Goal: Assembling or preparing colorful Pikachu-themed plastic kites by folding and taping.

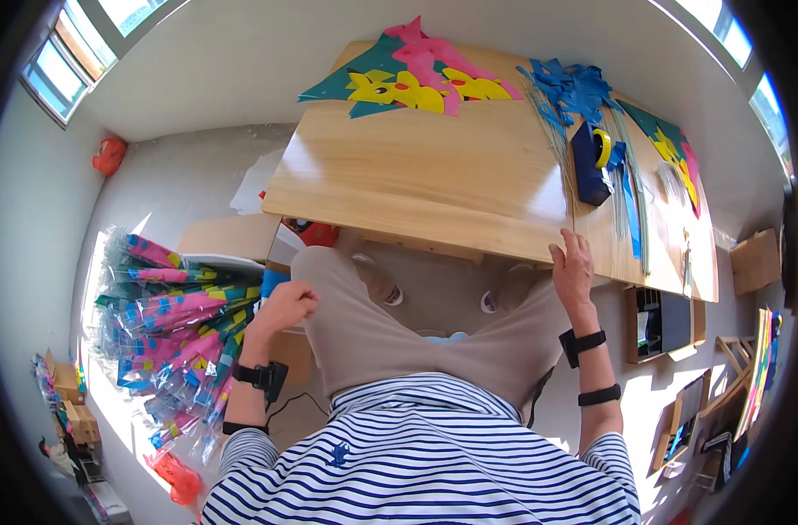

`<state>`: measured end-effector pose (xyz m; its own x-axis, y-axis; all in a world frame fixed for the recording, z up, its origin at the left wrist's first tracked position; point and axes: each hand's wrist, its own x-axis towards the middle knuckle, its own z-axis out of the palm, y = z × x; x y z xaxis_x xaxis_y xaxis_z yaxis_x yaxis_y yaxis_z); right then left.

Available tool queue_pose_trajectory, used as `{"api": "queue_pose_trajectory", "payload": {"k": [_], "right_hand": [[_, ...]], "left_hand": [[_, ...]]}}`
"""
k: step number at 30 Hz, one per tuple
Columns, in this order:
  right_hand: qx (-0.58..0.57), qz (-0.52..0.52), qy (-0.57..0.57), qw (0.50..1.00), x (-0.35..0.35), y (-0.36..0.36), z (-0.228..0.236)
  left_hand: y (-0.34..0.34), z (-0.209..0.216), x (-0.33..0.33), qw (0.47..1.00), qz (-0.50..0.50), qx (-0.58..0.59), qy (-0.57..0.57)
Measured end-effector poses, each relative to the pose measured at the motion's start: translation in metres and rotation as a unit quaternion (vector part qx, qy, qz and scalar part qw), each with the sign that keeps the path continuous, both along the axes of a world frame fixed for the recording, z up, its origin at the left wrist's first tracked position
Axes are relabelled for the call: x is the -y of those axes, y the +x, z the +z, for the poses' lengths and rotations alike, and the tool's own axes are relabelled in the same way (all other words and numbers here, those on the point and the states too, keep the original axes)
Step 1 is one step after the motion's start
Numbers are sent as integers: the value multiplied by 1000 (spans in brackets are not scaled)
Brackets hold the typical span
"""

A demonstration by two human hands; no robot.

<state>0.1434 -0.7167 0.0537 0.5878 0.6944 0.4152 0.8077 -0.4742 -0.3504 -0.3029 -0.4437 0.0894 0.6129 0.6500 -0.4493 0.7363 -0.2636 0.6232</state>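
My left hand (287, 308) hovers beside my left knee, its fingers curled in, with nothing visible in it. At the near edge of the wooden table (425, 166), my right hand (575, 269) has its fingers apart and holds nothing; the fingertips are at the table edge. Beyond it are thin wire-like sticks (563, 166) and a dark blue tape dispenser (588, 166) with a yellow roll (602, 149). Blue ribbon strips (574, 92) lie heaped behind the dispenser. Pink and green sheets with yellow cartoon shapes (407, 90) lie at the table's far left.
More coloured sheets (674, 162) lie on the table's right end. A big pile of plastic-wrapped pink, blue and green bundles (180, 324) sits on the floor at left, near a red bag (178, 477). An open box (657, 324) stands below the table at right.
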Motion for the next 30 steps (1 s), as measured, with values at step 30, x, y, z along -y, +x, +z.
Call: {"api": "queue_pose_trajectory", "payload": {"k": [30], "right_hand": [[12, 192, -177, 965, -265, 12, -60]], "left_hand": [[167, -81, -97, 941, -44, 52, 331]]}}
